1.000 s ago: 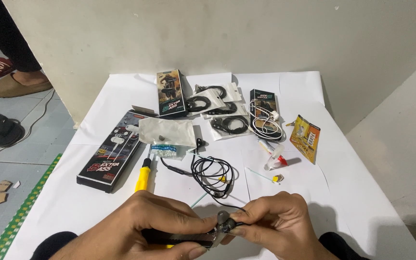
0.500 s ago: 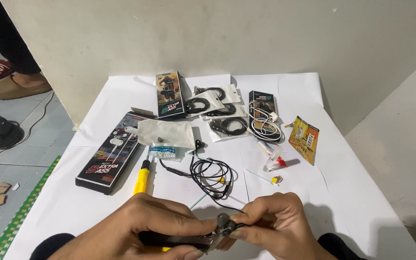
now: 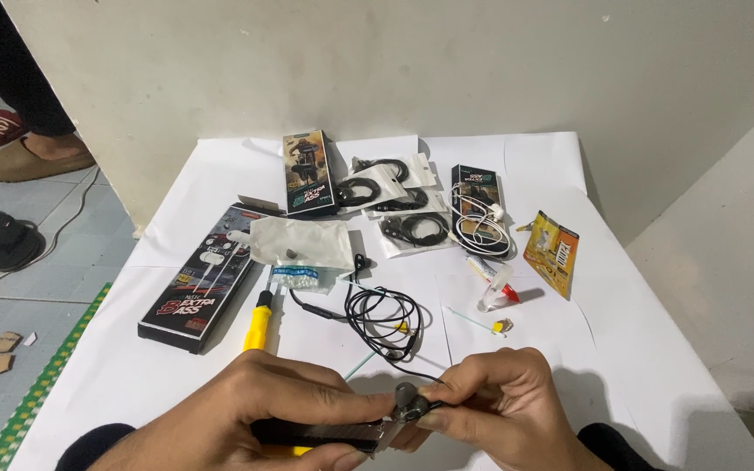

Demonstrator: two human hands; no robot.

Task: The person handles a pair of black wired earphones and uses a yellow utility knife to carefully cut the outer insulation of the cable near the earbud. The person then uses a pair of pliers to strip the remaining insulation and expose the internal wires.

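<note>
1. Since a second ago little has changed: both hands stay at the near edge of the white table, pressed together over the same small piece, and the view has only shifted slightly.
2. The left hand is closed around a dark flat-handled tool, whose metal tip points right toward the other hand.
3. The right hand pinches a small dark earbud between thumb and fingertips, touching the tool's tip; the earbud sits between the two hands at the bottom centre.
4. A thin black cable runs from the earbud up into a loose coil lying just beyond the hands.
5. A yellow-handled screwdriver lies left of the coil, its lower end hidden behind the left hand.
6. Further left lies a long black box, partly overlapped by a clear plastic bag.
7. Behind these stands a smaller upright box, with bagged black cables beside it and another box wrapped with white earphones.
8. To the right lie a small tube with a red cap, a cotton swab and a yellow sachet.
9. The fingers cover most of the earbud, so its details cannot be told.
</note>
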